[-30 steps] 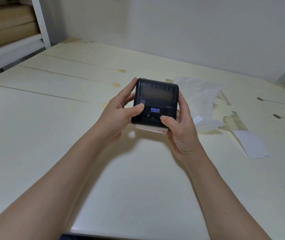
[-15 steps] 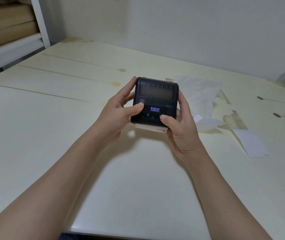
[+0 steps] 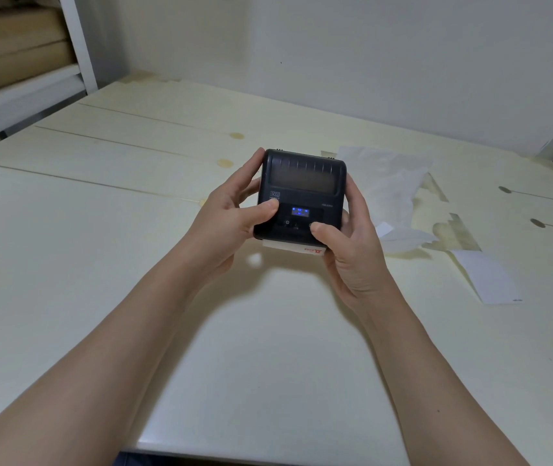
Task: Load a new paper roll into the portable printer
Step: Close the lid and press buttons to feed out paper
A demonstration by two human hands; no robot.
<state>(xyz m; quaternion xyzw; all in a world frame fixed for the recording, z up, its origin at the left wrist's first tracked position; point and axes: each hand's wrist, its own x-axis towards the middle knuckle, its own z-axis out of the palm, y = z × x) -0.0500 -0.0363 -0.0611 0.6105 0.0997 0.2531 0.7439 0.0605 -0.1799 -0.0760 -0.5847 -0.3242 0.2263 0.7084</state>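
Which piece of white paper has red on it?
The paper label sticking out under the printer, between both hands. The strip and crumpled sheets on the table look plain.

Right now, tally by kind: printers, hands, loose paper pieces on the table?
Printers: 1, the black printer, lid closed, display lit, paper sticking out at its near edge.
Hands: 2, the left hand and the right hand, both holding the printer.
Loose paper pieces: 2, a crumpled sheet and a flat strip.
Total: 5
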